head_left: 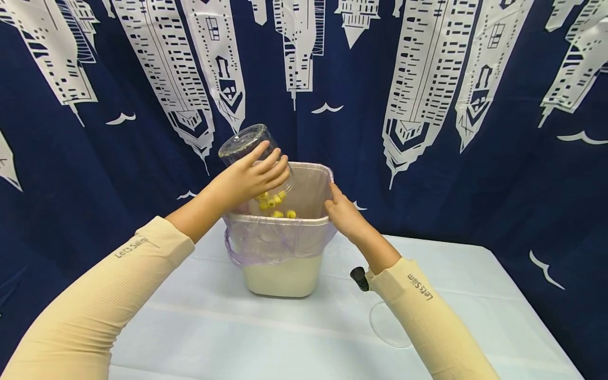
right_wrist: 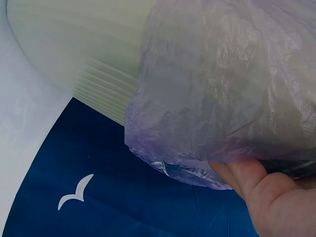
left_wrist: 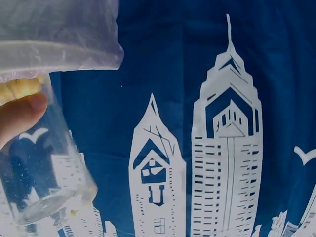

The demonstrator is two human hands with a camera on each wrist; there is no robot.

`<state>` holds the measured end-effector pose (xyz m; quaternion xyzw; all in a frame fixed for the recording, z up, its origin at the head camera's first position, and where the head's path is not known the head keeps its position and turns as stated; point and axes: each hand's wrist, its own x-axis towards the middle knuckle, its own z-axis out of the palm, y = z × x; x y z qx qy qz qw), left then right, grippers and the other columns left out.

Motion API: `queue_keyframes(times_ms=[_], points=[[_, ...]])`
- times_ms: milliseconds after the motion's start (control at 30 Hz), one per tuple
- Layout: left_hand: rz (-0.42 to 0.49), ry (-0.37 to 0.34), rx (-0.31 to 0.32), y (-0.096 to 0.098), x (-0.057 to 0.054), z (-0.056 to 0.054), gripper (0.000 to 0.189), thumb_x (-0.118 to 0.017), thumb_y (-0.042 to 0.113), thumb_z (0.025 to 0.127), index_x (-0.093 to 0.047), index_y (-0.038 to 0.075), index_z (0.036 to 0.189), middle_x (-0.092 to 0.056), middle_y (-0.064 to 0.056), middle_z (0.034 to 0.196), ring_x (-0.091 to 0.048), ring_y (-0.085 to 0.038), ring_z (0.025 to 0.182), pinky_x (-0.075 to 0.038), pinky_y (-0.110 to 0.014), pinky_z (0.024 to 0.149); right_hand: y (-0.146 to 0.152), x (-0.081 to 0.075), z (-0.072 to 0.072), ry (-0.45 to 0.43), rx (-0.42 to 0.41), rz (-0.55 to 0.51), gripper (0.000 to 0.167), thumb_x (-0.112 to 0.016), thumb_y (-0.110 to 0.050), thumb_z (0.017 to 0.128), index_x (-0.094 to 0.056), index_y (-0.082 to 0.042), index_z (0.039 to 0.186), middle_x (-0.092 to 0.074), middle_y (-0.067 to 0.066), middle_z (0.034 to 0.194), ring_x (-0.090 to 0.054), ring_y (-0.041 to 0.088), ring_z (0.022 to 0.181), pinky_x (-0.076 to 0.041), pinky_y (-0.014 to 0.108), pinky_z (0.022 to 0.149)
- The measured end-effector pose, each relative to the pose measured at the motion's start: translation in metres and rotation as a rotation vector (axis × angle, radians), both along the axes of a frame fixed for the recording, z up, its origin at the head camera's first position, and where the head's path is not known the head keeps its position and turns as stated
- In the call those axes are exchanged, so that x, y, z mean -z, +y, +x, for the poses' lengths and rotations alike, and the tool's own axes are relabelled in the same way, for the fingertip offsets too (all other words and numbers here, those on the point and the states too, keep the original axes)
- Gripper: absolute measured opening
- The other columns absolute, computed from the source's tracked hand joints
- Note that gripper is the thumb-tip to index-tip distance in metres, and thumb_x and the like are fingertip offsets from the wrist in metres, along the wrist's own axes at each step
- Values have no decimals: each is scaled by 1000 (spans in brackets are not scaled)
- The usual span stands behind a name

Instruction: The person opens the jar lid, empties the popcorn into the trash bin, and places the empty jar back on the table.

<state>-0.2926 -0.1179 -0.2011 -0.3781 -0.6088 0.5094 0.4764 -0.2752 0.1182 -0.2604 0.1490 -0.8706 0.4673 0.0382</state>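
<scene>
Your left hand (head_left: pixel 254 177) curls round the clear jar (head_left: pixel 244 142), tipped mouth-down into the lined bin (head_left: pixel 284 277) near the worktop's (head_left: pixel 237 338) far edge, seemingly so the yellow pieces (head_left: pixel 272 202) tumble in, while your right hand (head_left: pixel 344 212) pinches the bin's rim, likely to steady it.
</scene>
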Motion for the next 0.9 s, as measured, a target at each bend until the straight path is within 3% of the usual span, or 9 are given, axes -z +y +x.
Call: queue_keyframes(times_ms=[167,567,667,800,833,900], points=[[-36,24,43,2,1,1,51,-8,0,92,-39,13,130,-42,-8,128,-37,-26,119,-22,-47,102,0,0,0,4,4,-4,59,-30,-5,87,-8,5,141,-13,21,145,-12,28,132,-10,39,107],[40,2,73,3,6,0,48,-10,1,93,-39,11,129,-43,-9,127,-38,-26,118,-22,-46,102,0,1,0,14,-1,-3,58,-29,-5,87,-9,5,141,-15,23,144,-14,29,132,-11,40,106],[127,-1,121,2,10,-1,46,-12,0,94,-41,10,128,-43,-11,127,-39,-26,117,-24,-47,101,0,1,0,17,1,-7,59,-29,-4,86,-9,6,140,-15,22,144,-13,28,132,-11,40,106],[340,-48,213,2,16,-3,40,-20,0,94,-46,9,123,-46,-11,126,-42,-27,113,-29,-47,97,0,1,-1,11,8,-9,59,-30,-5,87,-10,5,141,-16,22,144,-14,28,132,-11,39,106],[403,-77,226,2,18,-3,37,-25,1,94,-46,8,123,-46,-11,125,-42,-28,113,-30,-48,97,0,2,-1,10,8,-7,58,-29,-5,87,-10,5,141,-16,22,144,-14,29,132,-12,40,106],[523,-167,209,2,19,-1,35,-46,11,89,-45,6,123,-46,-13,125,-41,-30,113,-30,-49,95,0,2,-2,8,9,-8,58,-29,-6,87,-10,4,141,-17,22,144,-15,29,132,-12,40,106]])
